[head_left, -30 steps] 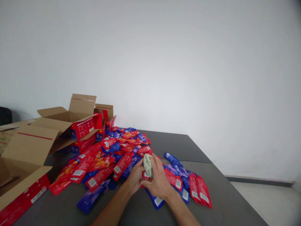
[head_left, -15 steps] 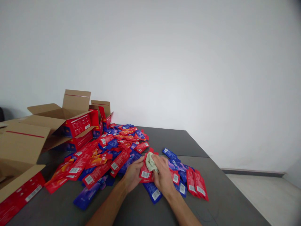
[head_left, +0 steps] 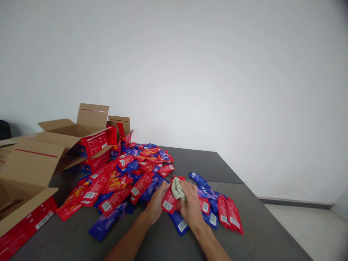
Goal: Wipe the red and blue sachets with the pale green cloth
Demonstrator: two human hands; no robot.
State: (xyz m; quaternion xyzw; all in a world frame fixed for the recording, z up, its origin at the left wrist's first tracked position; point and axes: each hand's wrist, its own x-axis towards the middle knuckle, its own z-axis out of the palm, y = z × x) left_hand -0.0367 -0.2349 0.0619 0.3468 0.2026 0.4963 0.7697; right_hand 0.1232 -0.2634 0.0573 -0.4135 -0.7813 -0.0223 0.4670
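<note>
My left hand (head_left: pixel 158 201) is closed on the left edge of a red pouch (head_left: pixel 169 203) with a white barcode label. A pale green cloth (head_left: pixel 177 189) is bunched in my right hand (head_left: pixel 190 203) and pressed against the upper part of that pouch. My right fingers partly cover the cloth and the pouch's right side. Under and around my hands lie more pouches, among them a blue pouch (head_left: pixel 179 222) with a barcode just below. To the right, two red pouches (head_left: pixel 230 214) lie side by side, near several blue pouches (head_left: pixel 209 195).
A loose heap of red and blue pouches (head_left: pixel 116 184) spreads over the dark table (head_left: pixel 152 241) on my left. Open cardboard boxes (head_left: pixel 95 143) stand behind it, and another open box (head_left: pixel 29 217) is at the near left. A white wall (head_left: pixel 206 79) rises behind the table.
The view has shifted slightly, so everything sits a little further right. My right hand and the cloth have moved slightly over the pouch, which is now tilted more.
</note>
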